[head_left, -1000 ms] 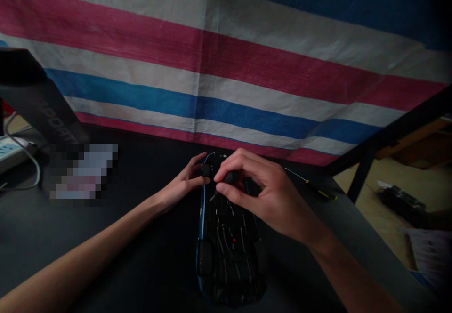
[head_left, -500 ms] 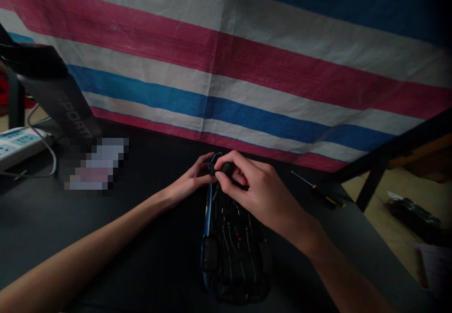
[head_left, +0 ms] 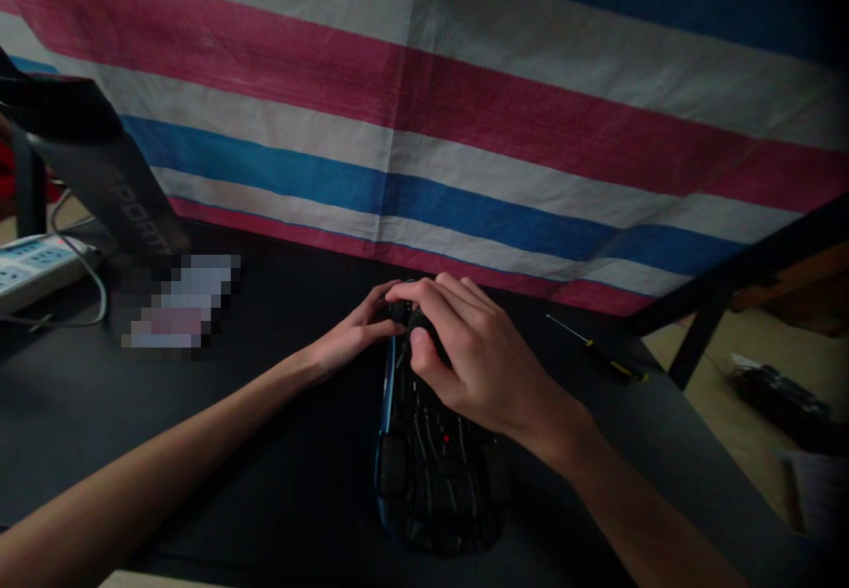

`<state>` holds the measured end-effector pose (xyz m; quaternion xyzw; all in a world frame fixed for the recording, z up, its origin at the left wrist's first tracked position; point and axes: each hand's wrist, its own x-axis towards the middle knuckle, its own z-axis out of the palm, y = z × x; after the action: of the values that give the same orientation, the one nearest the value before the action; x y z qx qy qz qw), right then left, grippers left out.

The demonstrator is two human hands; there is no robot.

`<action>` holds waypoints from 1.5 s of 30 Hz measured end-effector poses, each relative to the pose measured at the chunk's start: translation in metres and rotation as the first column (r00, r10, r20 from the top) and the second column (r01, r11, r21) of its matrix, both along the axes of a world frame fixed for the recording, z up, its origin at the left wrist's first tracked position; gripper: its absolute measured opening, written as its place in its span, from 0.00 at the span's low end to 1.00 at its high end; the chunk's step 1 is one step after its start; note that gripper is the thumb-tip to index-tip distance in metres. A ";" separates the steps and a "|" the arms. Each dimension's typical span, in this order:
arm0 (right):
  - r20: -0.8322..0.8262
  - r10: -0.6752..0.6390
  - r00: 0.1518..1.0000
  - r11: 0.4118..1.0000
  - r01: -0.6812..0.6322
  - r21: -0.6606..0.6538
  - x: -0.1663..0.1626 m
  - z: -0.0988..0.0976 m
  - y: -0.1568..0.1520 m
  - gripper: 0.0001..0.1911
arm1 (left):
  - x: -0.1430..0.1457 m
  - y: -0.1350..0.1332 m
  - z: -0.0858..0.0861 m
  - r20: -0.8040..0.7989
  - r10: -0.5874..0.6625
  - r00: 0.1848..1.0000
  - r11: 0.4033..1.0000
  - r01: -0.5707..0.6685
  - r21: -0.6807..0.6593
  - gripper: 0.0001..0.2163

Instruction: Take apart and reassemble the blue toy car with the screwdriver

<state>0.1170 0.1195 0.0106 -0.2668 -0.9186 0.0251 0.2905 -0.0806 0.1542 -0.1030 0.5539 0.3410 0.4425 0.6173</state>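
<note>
A blue toy car (head_left: 438,473) lies upside down on the dark table, its black underside facing up and its rear wheels towards me. My left hand (head_left: 362,327) is closed at the far left corner of the car, thumb and fingers around a small black part (head_left: 399,310), likely at the front axle. My right hand (head_left: 470,349) curls over the far end of the car. Between its thumb and fingers is a black ribbed wheel (head_left: 416,327), partly covered by the fingers. The front right of the car is hidden behind this hand.
A screwdriver (head_left: 616,369) with a black and yellow handle lies to the right. On the left are a dark bottle (head_left: 126,172), a white power strip (head_left: 40,265) with a cable, and a pixelated phone-shaped item (head_left: 189,301). A striped sheet (head_left: 398,128) hangs behind the table.
My right hand has turned over the wheel, its fingers now reaching farther left across the front of the car. The left hand stays nearly in place.
</note>
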 end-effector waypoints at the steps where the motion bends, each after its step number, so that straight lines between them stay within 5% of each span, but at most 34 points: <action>1: -0.005 -0.036 0.999 0.999 0.036 0.016 0.000 0.000 0.000 0.08 | 0.000 -0.001 0.001 -0.009 0.008 1.000 1.000 -0.008 0.001 0.36; 14: -0.065 0.023 0.998 0.997 -0.028 -0.070 0.000 -0.002 0.003 0.11 | 0.001 -0.002 0.005 -0.017 0.018 1.000 1.000 -0.018 -0.006 0.35; 18: -0.052 -0.069 0.996 0.997 0.066 -0.048 0.001 -0.003 0.004 0.03 | 0.001 -0.003 0.008 -0.026 0.018 0.999 1.000 -0.018 -0.025 0.34; 45: 0.018 0.011 1.000 0.998 -0.010 -0.057 0.005 0.007 0.002 0.13 | -0.001 -0.001 0.004 -0.043 0.015 0.999 0.999 -0.017 -0.032 0.34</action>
<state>0.1223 0.1219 0.0181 -0.2704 -0.9215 0.0502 0.2743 -0.0813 0.1533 -0.0993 0.5503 0.3658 0.4299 0.6152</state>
